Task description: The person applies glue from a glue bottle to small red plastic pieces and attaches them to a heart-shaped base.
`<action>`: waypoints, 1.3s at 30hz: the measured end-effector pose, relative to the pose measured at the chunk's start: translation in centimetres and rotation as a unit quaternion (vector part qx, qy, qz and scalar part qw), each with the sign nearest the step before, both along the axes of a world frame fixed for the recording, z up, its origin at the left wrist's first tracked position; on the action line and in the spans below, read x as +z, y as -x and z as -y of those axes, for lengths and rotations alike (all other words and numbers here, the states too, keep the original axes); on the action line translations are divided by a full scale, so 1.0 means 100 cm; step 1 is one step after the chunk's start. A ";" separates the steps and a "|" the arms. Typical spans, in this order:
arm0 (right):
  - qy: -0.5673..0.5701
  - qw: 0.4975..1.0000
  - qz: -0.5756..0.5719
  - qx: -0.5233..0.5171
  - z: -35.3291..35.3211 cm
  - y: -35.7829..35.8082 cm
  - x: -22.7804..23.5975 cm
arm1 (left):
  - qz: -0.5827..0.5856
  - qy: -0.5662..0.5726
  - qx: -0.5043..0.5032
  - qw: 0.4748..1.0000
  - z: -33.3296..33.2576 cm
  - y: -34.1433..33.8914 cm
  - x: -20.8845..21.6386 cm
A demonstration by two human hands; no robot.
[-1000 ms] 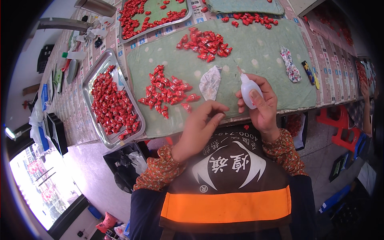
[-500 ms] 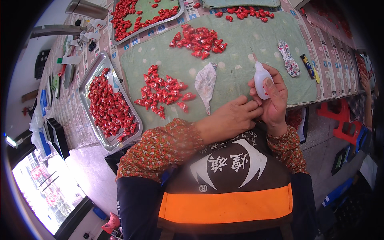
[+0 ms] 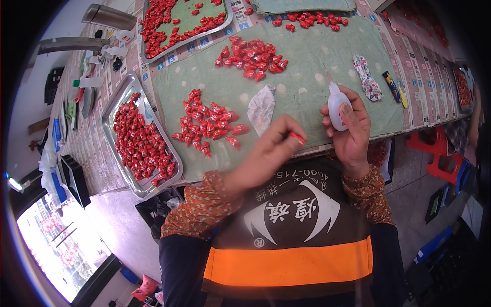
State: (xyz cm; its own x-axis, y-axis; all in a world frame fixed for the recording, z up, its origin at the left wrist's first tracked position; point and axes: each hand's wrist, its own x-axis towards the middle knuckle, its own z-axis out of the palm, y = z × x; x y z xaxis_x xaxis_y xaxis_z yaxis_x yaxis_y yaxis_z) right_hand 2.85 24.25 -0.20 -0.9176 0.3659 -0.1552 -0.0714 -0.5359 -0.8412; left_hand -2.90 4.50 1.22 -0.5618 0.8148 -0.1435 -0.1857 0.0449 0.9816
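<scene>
The window (image 3: 61, 243) at lower left glares blown-out white. Soft light covers the counter (image 3: 94, 163), whose edges bend toward black corners.

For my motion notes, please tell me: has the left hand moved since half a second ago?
Yes: leftward. The left hand is now farther from the right hand and hides the lower tip of the white cloth.
</scene>
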 end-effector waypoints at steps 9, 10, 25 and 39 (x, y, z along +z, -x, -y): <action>-0.156 0.982 0.027 0.099 0.019 -0.008 0.029 | 0.521 -0.226 0.149 0.810 0.030 0.011 0.012; -0.157 0.982 0.025 0.101 0.020 -0.010 0.031 | 0.535 -0.226 0.155 0.799 0.032 0.010 0.011; -0.339 0.927 -0.035 0.157 0.028 -0.016 0.043 | 0.534 -0.195 0.183 0.802 0.039 0.002 0.008; -0.409 0.895 -0.101 0.148 0.034 -0.013 0.045 | 0.493 -0.217 0.204 0.818 0.049 -0.005 -0.009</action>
